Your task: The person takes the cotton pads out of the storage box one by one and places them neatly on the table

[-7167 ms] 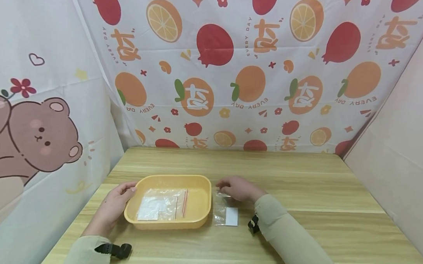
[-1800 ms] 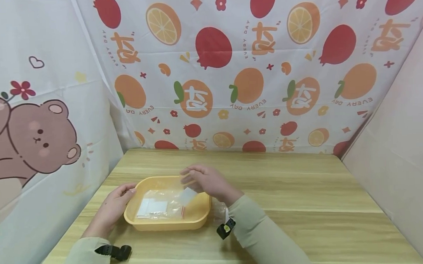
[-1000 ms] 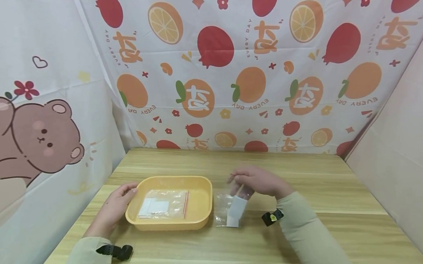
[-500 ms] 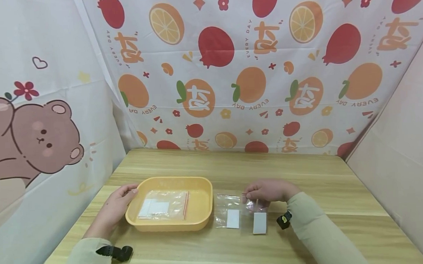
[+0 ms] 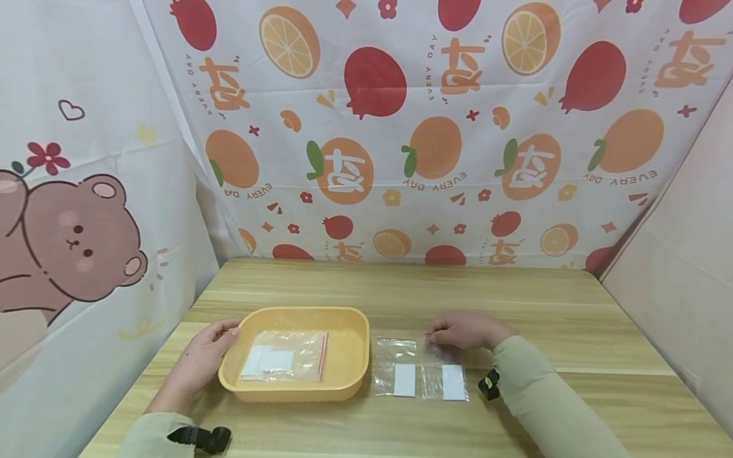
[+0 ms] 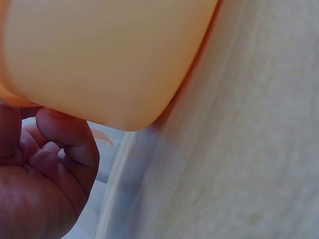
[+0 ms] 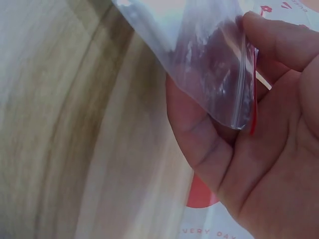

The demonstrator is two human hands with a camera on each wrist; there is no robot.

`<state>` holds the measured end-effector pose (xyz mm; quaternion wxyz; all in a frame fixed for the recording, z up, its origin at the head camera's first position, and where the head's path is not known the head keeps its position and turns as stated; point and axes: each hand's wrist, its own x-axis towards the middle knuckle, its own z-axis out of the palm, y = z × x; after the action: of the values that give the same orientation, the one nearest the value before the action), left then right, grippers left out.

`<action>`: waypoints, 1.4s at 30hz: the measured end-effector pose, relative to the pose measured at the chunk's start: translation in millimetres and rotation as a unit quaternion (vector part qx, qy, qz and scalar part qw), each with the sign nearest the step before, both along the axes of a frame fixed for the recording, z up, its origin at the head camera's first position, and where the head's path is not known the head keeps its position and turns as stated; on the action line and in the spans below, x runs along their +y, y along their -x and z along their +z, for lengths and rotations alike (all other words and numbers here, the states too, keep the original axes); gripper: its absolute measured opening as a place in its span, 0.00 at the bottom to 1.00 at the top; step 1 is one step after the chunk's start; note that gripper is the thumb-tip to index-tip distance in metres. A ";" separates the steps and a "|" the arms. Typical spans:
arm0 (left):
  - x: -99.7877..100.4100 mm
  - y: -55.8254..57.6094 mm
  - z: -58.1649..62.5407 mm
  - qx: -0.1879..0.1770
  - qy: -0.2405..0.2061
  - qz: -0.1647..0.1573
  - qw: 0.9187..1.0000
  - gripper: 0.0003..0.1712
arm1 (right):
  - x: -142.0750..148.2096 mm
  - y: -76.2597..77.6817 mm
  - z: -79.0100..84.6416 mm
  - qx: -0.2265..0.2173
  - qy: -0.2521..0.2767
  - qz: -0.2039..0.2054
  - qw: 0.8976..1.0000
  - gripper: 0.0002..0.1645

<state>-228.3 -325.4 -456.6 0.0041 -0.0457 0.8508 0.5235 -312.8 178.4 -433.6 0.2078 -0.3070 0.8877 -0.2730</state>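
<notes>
My right hand (image 5: pixel 467 330) pinches the top edge of a clear zip bag (image 5: pixel 434 381) with a white card inside, its lower part lying on the table. In the right wrist view the bag's red-lined zip end (image 7: pixel 241 84) sits between thumb and fingers. A second zip bag (image 5: pixel 383 370) with a white card lies just to its left. My left hand (image 5: pixel 201 359) grips the left rim of a yellow plastic tray (image 5: pixel 355 377); in the left wrist view its curled fingers (image 6: pixel 70 134) meet the tray's edge. Overlapping zip bags (image 5: pixel 304 352) with white cards lie in the tray.
The wood-grain table (image 5: pixel 529 385) extends to the right of the bags. A fruit-print curtain (image 5: pixel 435 119) stands behind it, with a bear-print cloth (image 5: pixel 76 232) on the left and a plain pale cloth (image 5: pixel 694 224) on the right.
My right hand has carried a bag from the tray to the right and lowered it beside the one on the table. The left hand has kept hold of the tray rim.
</notes>
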 end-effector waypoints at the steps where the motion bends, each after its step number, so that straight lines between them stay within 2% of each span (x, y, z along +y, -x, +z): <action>1: -0.3 0.3 0.1 0.001 0.000 -0.001 1.000 0.33 | -0.4 0.9 -0.8 0.006 -0.005 -0.001 1.000 0.11; 8: -0.3 2.9 -0.1 0.013 -0.006 -0.003 1.000 0.31 | -4.9 5.2 -6.6 0.002 0.001 -0.003 1.000 0.11; 14: -1.0 5.1 -0.6 0.015 -0.010 -0.005 1.000 0.31 | -8.8 2.7 -4.7 -0.004 0.010 -0.011 1.000 0.11; 26: -2.2 6.8 -1.7 0.006 -0.004 -0.004 1.000 0.33 | -13.2 -0.8 -4.4 0.054 -0.026 -0.039 0.997 0.13; 36: -2.6 6.4 -2.3 0.005 -0.008 -0.002 1.000 0.33 | -15.0 -6.3 -0.7 0.065 -0.033 -0.041 0.997 0.16; 42: -2.3 5.5 -2.1 0.007 -0.006 -0.004 1.000 0.33 | -15.0 -9.1 0.8 0.067 -0.022 -0.056 0.996 0.21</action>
<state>-233.7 -327.8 -458.7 0.0004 -0.0388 0.8476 0.5292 -303.7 163.5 -432.8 0.1388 -0.2694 0.9212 -0.2440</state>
